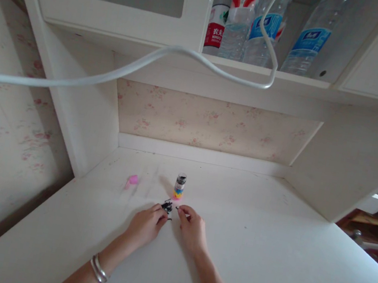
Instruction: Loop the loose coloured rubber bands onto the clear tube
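Observation:
A small clear bottle (179, 186) stands upright on the white tabletop, with black contents and a colourful label. In front of it lies a pile of small, thin black pieces (167, 205), too small to tell their exact kind. My left hand (148, 221) is closed at the pile's left side, and a small black piece (170, 219) shows at its fingertips. Opposite it, my right hand (192, 227) pinches another small black piece (177, 207) between thumb and forefinger. A pink cap (133, 179) lies to the left of the bottle.
A white cable (174, 50) hangs across the upper view, in front of the overhead cabinet (122, 18). Several plastic bottles (238, 29) stand on its open shelf. White side panels (359, 154) and a flowered back wall (210, 121) enclose the desk (263, 258).

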A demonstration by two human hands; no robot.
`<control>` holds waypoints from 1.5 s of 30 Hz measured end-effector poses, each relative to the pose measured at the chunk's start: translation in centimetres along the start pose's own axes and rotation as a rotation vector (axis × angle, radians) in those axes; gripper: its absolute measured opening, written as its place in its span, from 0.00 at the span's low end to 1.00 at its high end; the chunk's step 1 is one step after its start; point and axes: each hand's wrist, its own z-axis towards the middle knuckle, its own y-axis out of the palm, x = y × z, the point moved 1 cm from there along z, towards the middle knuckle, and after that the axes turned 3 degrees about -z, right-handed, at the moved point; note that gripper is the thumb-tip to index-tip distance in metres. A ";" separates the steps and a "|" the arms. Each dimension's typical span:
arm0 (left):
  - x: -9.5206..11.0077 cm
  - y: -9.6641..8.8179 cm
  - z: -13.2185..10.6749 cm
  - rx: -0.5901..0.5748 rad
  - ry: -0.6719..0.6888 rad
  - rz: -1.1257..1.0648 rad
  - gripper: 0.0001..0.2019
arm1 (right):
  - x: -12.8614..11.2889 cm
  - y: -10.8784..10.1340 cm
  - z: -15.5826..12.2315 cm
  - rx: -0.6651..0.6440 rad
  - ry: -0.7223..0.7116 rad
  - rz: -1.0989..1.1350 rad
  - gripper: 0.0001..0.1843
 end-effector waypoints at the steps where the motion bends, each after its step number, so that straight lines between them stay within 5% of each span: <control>1: -0.1 0.0 0.0 0.004 0.002 0.007 0.11 | -0.1 -0.1 0.0 0.003 -0.004 -0.003 0.20; 45: -0.9 0.6 0.2 0.045 -0.017 -0.050 0.12 | 0.3 0.4 0.2 0.081 -0.049 0.047 0.18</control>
